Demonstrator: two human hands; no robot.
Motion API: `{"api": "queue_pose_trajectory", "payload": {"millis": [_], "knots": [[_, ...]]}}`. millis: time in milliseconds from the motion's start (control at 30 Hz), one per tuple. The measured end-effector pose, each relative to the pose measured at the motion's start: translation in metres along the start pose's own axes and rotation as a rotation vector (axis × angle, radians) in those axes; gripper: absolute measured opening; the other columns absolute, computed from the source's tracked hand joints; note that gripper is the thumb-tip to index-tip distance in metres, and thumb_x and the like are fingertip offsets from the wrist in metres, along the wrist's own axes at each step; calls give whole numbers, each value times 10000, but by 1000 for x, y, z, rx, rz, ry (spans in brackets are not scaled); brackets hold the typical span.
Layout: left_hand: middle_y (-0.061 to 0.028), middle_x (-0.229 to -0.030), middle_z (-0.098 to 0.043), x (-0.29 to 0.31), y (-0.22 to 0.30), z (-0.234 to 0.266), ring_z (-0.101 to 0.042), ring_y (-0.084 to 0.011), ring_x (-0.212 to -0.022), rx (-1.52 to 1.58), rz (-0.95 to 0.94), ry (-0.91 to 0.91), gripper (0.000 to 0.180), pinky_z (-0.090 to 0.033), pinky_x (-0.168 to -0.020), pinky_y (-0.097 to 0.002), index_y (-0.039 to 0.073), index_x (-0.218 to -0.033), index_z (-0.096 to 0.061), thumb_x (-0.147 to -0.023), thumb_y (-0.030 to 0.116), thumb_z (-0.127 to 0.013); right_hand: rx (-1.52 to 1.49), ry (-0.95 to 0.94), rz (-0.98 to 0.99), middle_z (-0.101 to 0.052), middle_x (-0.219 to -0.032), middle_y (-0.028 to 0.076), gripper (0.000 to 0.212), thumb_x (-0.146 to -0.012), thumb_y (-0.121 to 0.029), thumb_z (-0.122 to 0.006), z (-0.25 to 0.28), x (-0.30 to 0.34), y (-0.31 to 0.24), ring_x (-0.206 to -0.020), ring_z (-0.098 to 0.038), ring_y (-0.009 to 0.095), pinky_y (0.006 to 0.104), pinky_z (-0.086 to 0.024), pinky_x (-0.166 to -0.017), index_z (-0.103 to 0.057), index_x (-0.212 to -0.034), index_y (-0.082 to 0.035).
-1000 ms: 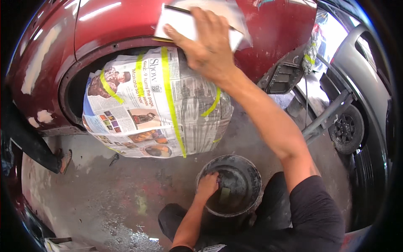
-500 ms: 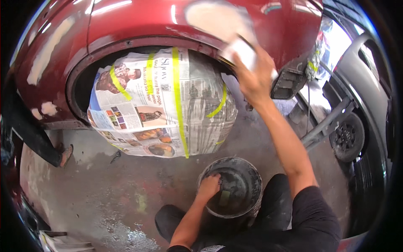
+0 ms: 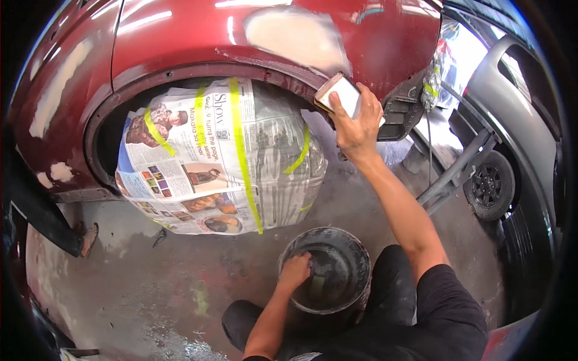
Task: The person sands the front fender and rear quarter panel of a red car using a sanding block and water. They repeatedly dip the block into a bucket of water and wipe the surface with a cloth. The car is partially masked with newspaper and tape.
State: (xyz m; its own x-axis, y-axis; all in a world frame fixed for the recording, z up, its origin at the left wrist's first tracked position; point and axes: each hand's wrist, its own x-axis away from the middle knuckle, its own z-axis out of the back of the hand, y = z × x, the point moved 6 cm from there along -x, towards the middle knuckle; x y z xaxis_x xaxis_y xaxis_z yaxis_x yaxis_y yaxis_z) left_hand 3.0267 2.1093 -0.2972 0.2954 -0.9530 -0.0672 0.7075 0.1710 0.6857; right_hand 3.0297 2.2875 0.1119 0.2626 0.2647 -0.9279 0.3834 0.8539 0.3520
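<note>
My right hand [image 3: 359, 123] grips a white sanding block [image 3: 341, 98] with a dark sheet along its edge. The block is just below the pale filler patch [image 3: 295, 37] on the red car panel [image 3: 180, 39], by the wheel arch lip; whether it touches the panel I cannot tell. My left hand [image 3: 295, 271] is closed with curled fingers inside the rim of a dark bucket [image 3: 365, 274], and what it holds is hidden. Dark water and a small yellowish piece [image 3: 317, 283] show in the bucket, which stands between my knees.
Newspaper and yellow tape cover the wheel [image 3: 223, 156] in the arch. A metal stand [image 3: 460, 165] and a grey vehicle [image 3: 512, 90] are at right. Another person's leg and sandalled foot [image 3: 89, 239] are at left. The concrete floor [image 3: 138, 283] has wet spots.
The sanding block, blurred before at the filler patch's lower edge, is now sharper and slightly lower, by the arch lip. The whole view has shifted slightly. My left hand stays in the bucket.
</note>
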Motion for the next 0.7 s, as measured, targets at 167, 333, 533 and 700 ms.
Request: {"api": "queue_pose_trajectory", "payload": {"millis": [167, 333, 533, 700], "knots": [[-235, -1093, -718, -4, -6, -10, -688, -441, -1063, -15, 36, -102, 471, -559, -922, -539, 37, -1281, -665, -815, 83, -718, -25, 94, 109, -521, -1396, 311, 489, -846, -138, -682, -36, -101, -67, -1238, -533, 437, 546, -397, -1007, -752, -1315, -254], [-236, -1111, -717, 1, -10, 5, -686, -443, -1058, 20, 43, 15, 450, -555, -933, -534, 48, -1261, -687, -812, 73, -709, -96, 25, 17, -530, -1396, 291, 602, -811, -130, -761, -10, -24, -16, -1232, -545, 434, 537, -422, -1002, -707, -1394, -267], [-226, -1140, -717, -9, 7, 8, -687, -443, -1056, 23, 60, -63, 436, -555, -930, -531, 51, -1263, -678, -829, 78, -709, -90, 161, 49, -550, -1364, 297, 445, -850, -130, -706, -23, -71, -47, -1218, -545, 447, 526, -406, -994, -765, -1285, -201], [-217, -1141, -713, 2, 2, 11, -689, -438, -1054, 36, 77, -35, 429, -554, -930, -531, 50, -1262, -674, -836, 76, -716, -114, 125, 129, -590, -1318, 275, 504, -834, -115, -720, -26, -71, -46, -1193, -570, 413, 525, -416, -982, -740, -1324, -231]]}}
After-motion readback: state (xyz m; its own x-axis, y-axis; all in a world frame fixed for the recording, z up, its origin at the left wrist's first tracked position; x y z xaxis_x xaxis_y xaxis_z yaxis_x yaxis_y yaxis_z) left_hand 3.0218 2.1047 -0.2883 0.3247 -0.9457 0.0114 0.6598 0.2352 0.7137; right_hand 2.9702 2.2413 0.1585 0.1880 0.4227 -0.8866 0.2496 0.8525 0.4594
